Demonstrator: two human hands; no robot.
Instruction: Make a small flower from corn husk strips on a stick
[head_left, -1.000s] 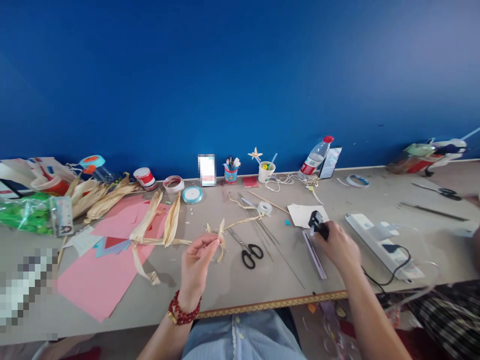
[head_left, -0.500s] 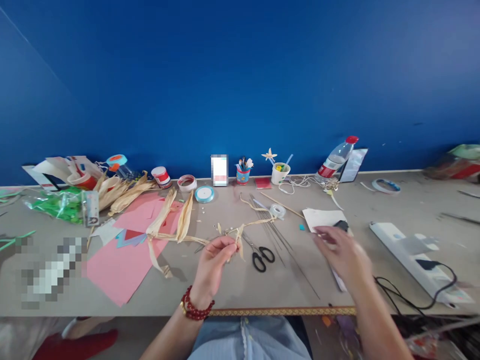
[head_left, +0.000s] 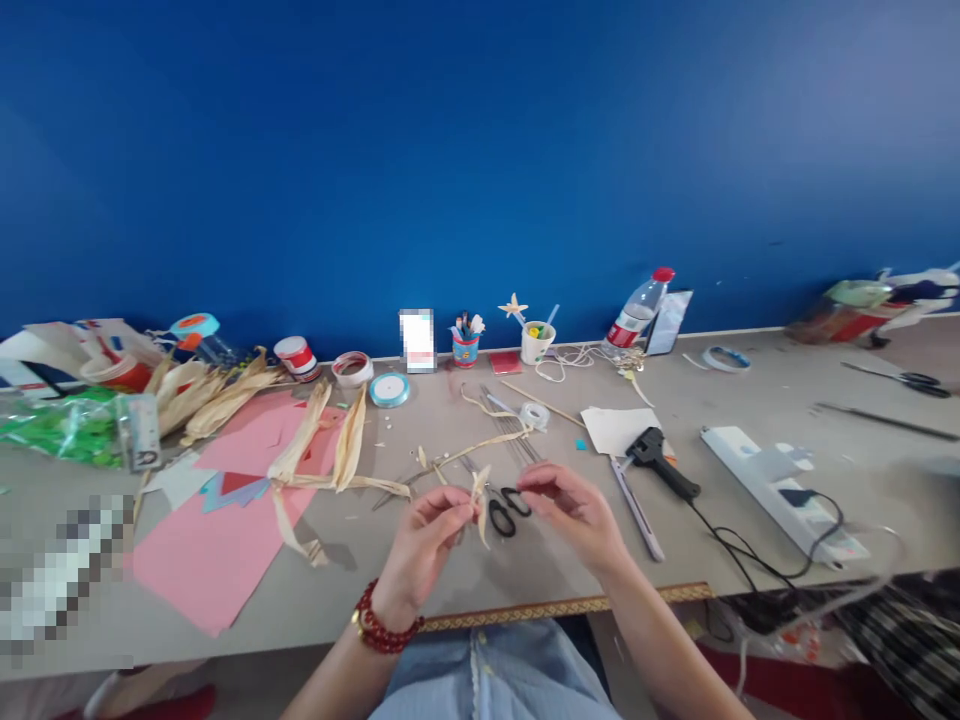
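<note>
A small pale strip of dried corn husk [head_left: 482, 510] is pinched between the thumb and fingers of my left hand [head_left: 427, 540], above the front of the table. My right hand [head_left: 574, 512] is a short way to its right, fingers loosely curved and thumb slightly apart from them; I see nothing held there. Between the two hands lie black-handled scissors [head_left: 502, 519], partly behind the right fingertips. Just beyond them are thin wires [head_left: 517, 440] and a long twisted husk strip [head_left: 480, 446]. A black glue gun [head_left: 664, 465] rests on the table to the right.
Pink paper [head_left: 202, 560] and more corn husks [head_left: 349, 440] lie on the left. Along the wall stand a pen cup [head_left: 465, 348], a white cup [head_left: 537, 345] and a leaning bottle [head_left: 637, 312]. A power strip [head_left: 772, 495] with a black cord sits at right.
My right hand has moved left from beside the glue gun towards my left hand, leaving the gun in plain sight. My left hand keeps hold of the husk. The view has turned slightly right.
</note>
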